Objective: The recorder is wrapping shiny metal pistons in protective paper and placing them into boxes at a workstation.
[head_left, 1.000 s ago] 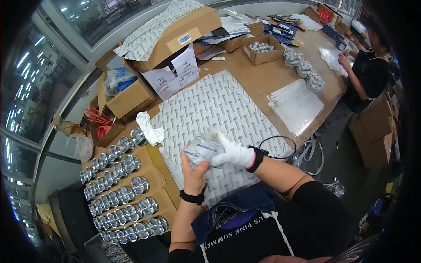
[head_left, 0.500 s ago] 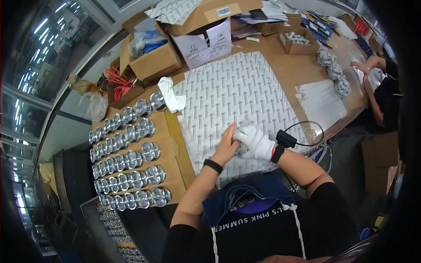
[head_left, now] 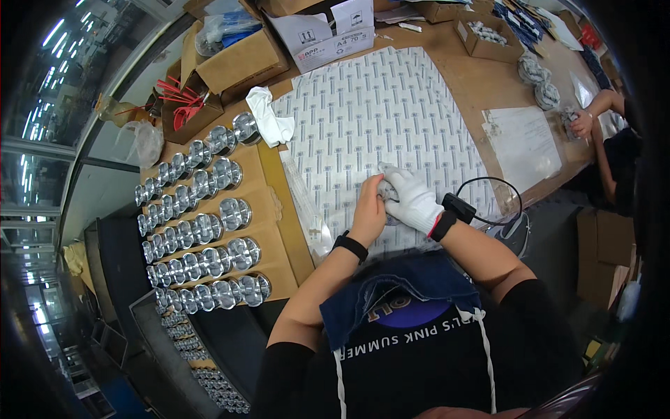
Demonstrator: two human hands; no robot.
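Over the near part of a stack of white sheets (head_left: 377,112) with a grey printed pattern, both hands meet around a small bundle wrapped in printed paper (head_left: 386,187). Bare, with a black band at the wrist, my left hand (head_left: 369,209) closes on the bundle's left side. My right hand (head_left: 414,202), in a white knitted glove, curls over it from the right. Only a little of the wrapping shows between the fingers; what is inside is hidden. Left of the sheets, shiny metal pistons (head_left: 237,213) stand in rows on brown cardboard.
A white glove (head_left: 269,115) lies by the pistons. Cartons, including a white printed box (head_left: 324,42) and a carton of small parts (head_left: 488,38), line the back. Wrapped bundles (head_left: 546,95) sit at right, near a co-worker's hand (head_left: 581,124). A cabled black device (head_left: 459,207) is at my right wrist.
The view has shifted. My hands have turned about the bundle, and its grey wrapping now shows between them. At right, the co-worker's hand has come onto the nearest wrapped bundle.
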